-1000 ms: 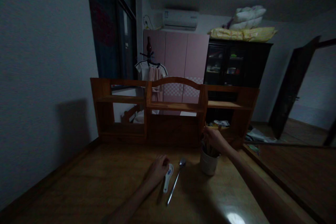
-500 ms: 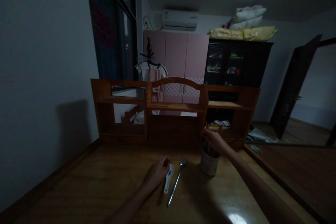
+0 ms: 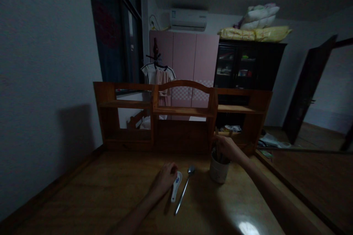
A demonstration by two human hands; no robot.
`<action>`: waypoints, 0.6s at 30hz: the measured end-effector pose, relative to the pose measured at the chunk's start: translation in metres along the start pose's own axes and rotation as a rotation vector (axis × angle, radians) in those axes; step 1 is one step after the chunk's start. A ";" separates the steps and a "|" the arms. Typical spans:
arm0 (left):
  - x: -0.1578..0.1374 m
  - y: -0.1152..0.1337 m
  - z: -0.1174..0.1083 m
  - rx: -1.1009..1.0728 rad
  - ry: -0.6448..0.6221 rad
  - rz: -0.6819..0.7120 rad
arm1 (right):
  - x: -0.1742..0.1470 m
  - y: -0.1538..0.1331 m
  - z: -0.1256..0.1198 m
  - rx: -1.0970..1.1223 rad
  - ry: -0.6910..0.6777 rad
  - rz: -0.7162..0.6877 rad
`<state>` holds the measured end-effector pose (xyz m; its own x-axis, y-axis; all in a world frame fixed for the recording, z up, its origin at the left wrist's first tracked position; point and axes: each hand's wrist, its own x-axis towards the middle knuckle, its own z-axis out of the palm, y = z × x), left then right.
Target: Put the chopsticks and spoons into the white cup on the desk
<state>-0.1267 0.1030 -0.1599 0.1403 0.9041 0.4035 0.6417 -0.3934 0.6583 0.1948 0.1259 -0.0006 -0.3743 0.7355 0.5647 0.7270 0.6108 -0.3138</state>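
My right hand (image 3: 226, 147) reaches over a pale utensil holder (image 3: 219, 171), its fingers closed around thin wooden sticks that look like chopsticks (image 3: 217, 152). The lower ends of these sticks are hidden inside the holder. My left hand (image 3: 165, 176) rests on the table, loosely curled with a gap between thumb and fingers, and nothing shows in it. Just beside its fingertips lies a white ceramic soup spoon (image 3: 175, 187) with a blue mark in the bowl. A long-handled metal spoon (image 3: 183, 193) lies to the right of it, bowl pointing away from me.
The wooden table (image 3: 110, 191) carries a low open shelf unit (image 3: 183, 111) along its back edge. A wall (image 3: 46, 80) borders the left side. Behind stand a pink wardrobe (image 3: 184, 58) and a dark cabinet (image 3: 271, 66). The room is dim.
My right hand has shifted slightly at the top of the holder, still on the sticks. The left hand and both spoons keep their places; the view has moved a little.
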 end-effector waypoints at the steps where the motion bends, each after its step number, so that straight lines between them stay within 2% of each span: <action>1: 0.000 0.000 0.000 0.001 -0.001 0.000 | 0.000 -0.001 -0.001 -0.001 0.002 -0.001; 12: 0.000 -0.005 0.004 0.004 0.018 0.015 | -0.001 -0.011 -0.005 0.000 0.142 -0.027; 15: 0.000 -0.003 0.003 0.001 0.017 0.019 | -0.002 -0.024 -0.004 -0.003 0.193 -0.026; 18: 0.000 -0.001 0.002 0.000 0.010 0.018 | -0.004 -0.048 0.005 -0.002 0.197 -0.027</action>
<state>-0.1259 0.1041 -0.1616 0.1438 0.8953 0.4217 0.6395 -0.4092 0.6508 0.1582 0.0948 0.0088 -0.2740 0.6472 0.7113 0.7195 0.6287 -0.2949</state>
